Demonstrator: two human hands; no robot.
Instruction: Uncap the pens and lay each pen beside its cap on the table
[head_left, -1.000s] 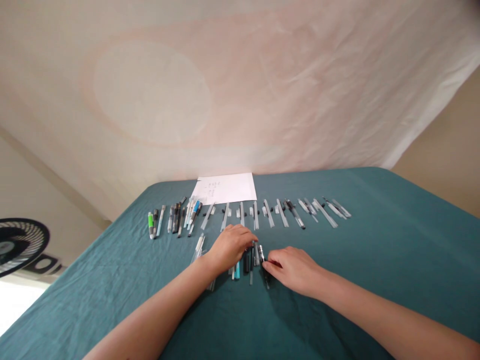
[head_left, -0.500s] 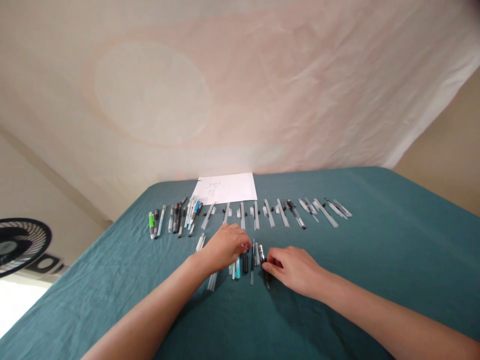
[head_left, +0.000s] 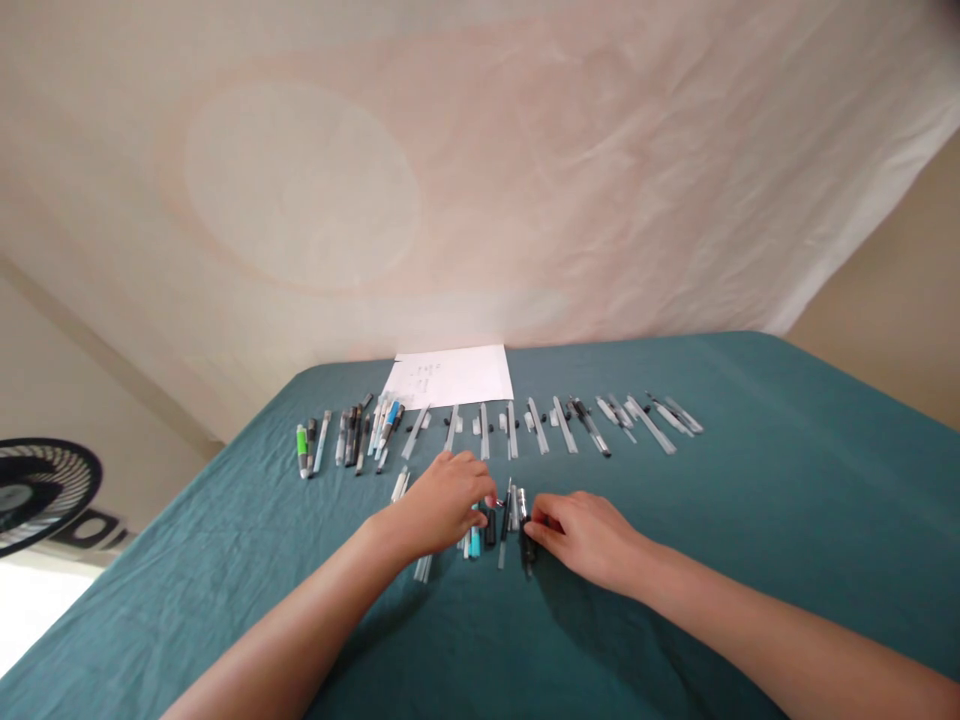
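Observation:
Over the near group of pen parts, my left hand [head_left: 448, 503] hovers with thumb and forefinger apart. A tiny shiny piece shows by its fingertips, too small to name. Beneath it lie a turquoise pen part [head_left: 475, 540] and a short black piece [head_left: 490, 528]. My right hand [head_left: 581, 533] has its thumb and forefinger closed on the side of a black pen with a clear end [head_left: 527, 545], which rests on the cloth. A thin dark refill [head_left: 504, 530] and a clear tube [head_left: 514, 508] lie between the hands. Clear tubes [head_left: 424, 568] stick out under my left wrist.
Along the far side runs a row of clear pen barrels [head_left: 564, 425] with small parts beside them. Several pens [head_left: 351, 437] are grouped at the left. A white paper [head_left: 472, 375] lies at the back of the green cloth [head_left: 750, 500]. A fan [head_left: 45, 495] stands left.
My left thumb and forefinger have parted from a pinch, and that hand has shifted slightly left. The black pen under my right fingers has turned a little straighter.

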